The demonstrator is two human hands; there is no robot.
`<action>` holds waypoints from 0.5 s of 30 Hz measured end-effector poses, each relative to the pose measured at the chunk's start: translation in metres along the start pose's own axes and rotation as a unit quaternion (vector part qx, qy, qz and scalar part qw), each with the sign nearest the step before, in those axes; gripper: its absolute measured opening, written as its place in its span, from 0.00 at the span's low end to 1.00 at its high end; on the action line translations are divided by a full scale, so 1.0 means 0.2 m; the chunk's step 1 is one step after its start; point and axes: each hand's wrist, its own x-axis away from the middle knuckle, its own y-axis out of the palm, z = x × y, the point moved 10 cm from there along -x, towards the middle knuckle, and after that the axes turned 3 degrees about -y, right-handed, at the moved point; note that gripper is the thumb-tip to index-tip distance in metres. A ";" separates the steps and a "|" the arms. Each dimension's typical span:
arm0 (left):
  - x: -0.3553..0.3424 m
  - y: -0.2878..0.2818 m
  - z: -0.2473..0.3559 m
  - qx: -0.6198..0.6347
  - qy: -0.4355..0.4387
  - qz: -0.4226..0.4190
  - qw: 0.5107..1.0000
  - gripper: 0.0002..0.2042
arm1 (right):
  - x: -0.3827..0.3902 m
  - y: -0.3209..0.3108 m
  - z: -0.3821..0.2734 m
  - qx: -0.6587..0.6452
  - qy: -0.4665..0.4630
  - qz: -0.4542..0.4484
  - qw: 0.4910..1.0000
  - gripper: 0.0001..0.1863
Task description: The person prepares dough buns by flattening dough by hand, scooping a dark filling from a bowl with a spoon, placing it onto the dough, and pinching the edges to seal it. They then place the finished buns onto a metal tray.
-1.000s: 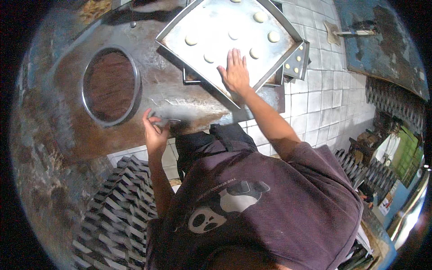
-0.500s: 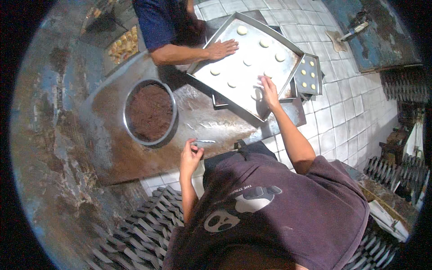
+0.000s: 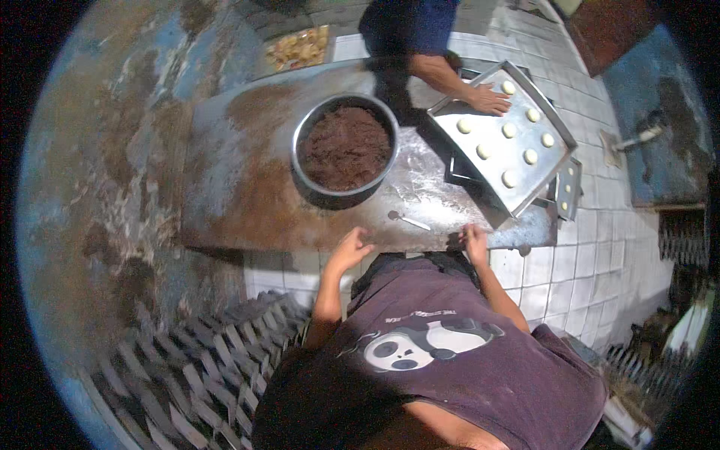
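Observation:
My left hand [image 3: 351, 250] hovers at the table's near edge, thumb apart from loosely curved fingers and nothing in it. To the right, my right hand [image 3: 474, 244] is at the same edge, fingers pointing forward and empty. Between them, a small metal spoon [image 3: 415, 223] lies on the worn table [image 3: 247, 180], its tip smeared brown. Beyond my left hand stands a round metal basin [image 3: 297, 154] of crumbly dark-brown mixture [image 3: 346, 146]. On the right, a metal baking tray [image 3: 491, 154] holds several pale round dough pieces [image 3: 509, 130], spaced apart.
A co-worker's hand [image 3: 489, 99] rests flat on the tray's far left side, the arm in a dark blue sleeve [image 3: 431, 26]. Another tray [image 3: 568, 191] with dough pieces sits beyond the right end. Yellowish pieces fill a container [image 3: 298, 49] at the back. Slatted dark racks [image 3: 202, 367] stand near left.
My right hand has left the dough piece at the tray's near corner and come back to the table edge. My left hand is away from the spoon. The view has turned left.

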 end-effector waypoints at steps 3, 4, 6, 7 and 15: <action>0.06 -0.03 -0.16 0.001 -0.008 -0.001 1.000 0.29 | 0.01 -0.03 0.29 0.114 0.003 0.001 0.994 0.21; 0.08 -0.03 -0.28 -0.002 -0.030 -0.001 1.000 0.29 | 0.02 0.01 0.28 0.146 -0.006 -0.032 0.989 0.22; 0.12 -0.04 -0.42 -0.006 -0.067 -0.025 0.997 0.28 | 0.03 0.09 0.25 0.206 -0.017 -0.098 0.973 0.23; 0.13 -0.06 -0.44 0.008 -0.092 -0.038 0.995 0.28 | 0.04 0.13 0.25 0.238 0.008 -0.138 0.961 0.23; 0.05 -0.09 -0.50 -0.040 -0.073 -0.061 0.995 0.29 | -0.04 0.08 0.27 0.280 0.076 -0.165 0.943 0.26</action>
